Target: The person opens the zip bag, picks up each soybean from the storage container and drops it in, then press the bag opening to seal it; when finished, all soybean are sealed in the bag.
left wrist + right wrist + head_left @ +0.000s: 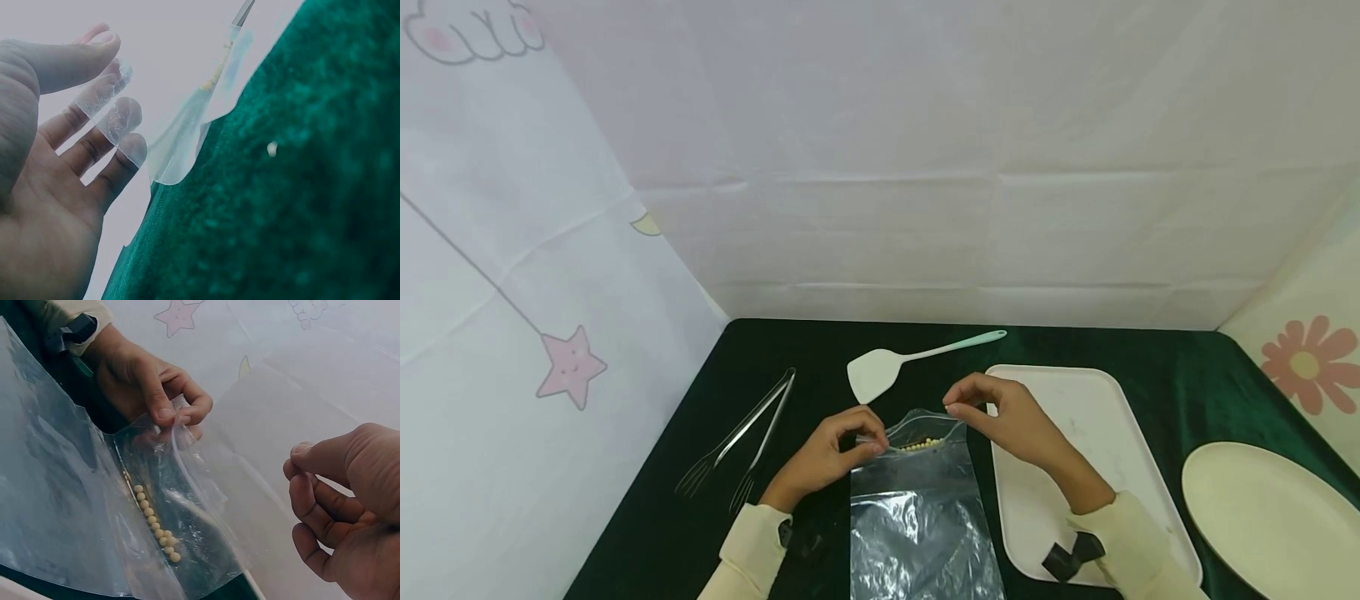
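My left hand pinches the upper left edge of a clear zip bag between thumb and fingers. In the left wrist view, clear plastic lies over the fingertips. A row of round pale yellow beads shows through the plastic near the bag's top, and the rest of the bag spreads toward me. Close to the top right corner of the bag is my right hand. Its thumb and index tips meet and the other fingers curl; the right wrist view shows it apart from the plastic, with nothing visible in it.
Metal tongs lie spread at the left. A white spatula with a mint handle lies behind the bag. Under my right forearm is a white tray, and an oval cream plate sits far right. Dark green cloth covers the table.
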